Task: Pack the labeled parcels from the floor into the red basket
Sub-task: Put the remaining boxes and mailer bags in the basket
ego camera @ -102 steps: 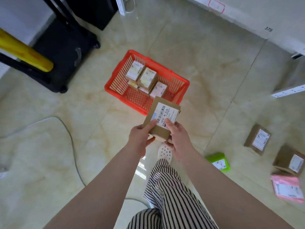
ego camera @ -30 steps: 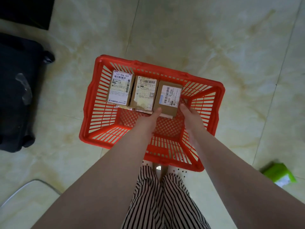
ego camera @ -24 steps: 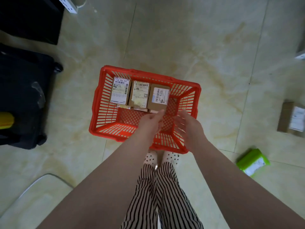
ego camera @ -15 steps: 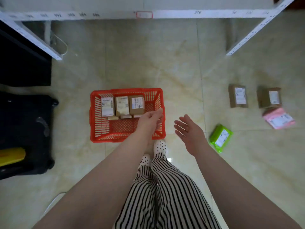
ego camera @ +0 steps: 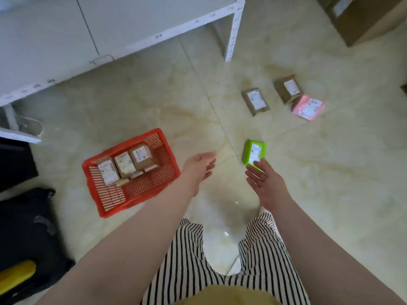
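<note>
The red basket (ego camera: 141, 194) sits on the floor at left and holds three labeled brown boxes (ego camera: 124, 165) in a row at its far side. A green labeled parcel (ego camera: 253, 151) lies on the floor to its right. Farther right lie two brown parcels (ego camera: 255, 101) (ego camera: 288, 88) and a pink one (ego camera: 308, 107). My left hand (ego camera: 199, 167) is open in the air just right of the basket. My right hand (ego camera: 263, 180) is open, palm up, its fingertips over the near edge of the green parcel. Neither hand holds anything.
A white shelf unit (ego camera: 132, 34) runs along the far side, with a leg (ego camera: 232, 36) near the parcels. A black case (ego camera: 28, 234) with a yellow bar (ego camera: 16, 276) stands at lower left. A large cardboard box (ego camera: 363, 16) sits at top right. My striped trousers fill the bottom.
I put the brown box into the basket and let go. Both hands pulled out of the basket and swung right toward the green parcel; the view lifted and turned right.
</note>
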Tool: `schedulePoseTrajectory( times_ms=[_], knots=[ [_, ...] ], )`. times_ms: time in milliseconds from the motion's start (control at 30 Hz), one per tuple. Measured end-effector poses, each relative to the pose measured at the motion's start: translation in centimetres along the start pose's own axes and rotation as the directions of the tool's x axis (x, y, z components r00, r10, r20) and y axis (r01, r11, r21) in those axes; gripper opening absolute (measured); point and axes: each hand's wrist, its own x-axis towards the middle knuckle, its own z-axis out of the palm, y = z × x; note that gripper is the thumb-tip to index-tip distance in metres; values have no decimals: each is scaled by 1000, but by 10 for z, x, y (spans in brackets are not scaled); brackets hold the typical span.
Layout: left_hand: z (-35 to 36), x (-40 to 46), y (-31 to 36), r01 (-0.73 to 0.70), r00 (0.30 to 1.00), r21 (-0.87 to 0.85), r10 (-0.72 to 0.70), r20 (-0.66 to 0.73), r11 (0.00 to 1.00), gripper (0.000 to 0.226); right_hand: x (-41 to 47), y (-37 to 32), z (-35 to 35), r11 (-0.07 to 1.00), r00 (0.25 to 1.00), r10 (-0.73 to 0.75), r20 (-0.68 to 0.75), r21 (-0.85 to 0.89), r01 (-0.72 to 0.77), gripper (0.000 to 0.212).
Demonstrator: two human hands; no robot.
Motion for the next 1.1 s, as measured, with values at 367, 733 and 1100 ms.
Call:
schedulePoseTrajectory(
  times_ms=[367, 733, 1100],
  knots=[
    [253, 14, 12, -13, 998, 10, 12, 59, 1000, 9, 27, -176, -183, 999, 999, -32, -20, 39, 33, 28],
    [402, 32, 37, 8, 997, -1, -8, 83, 1000, 8, 67, -293, -241, 997, 997, -76, -31, 21, 77, 26],
    [466, 113, 113, 36, 998, -24, -37, -56, 999, 12, 148, -395, -232, 995, 999, 42, -5, -89, -42, 24]
  ],
)
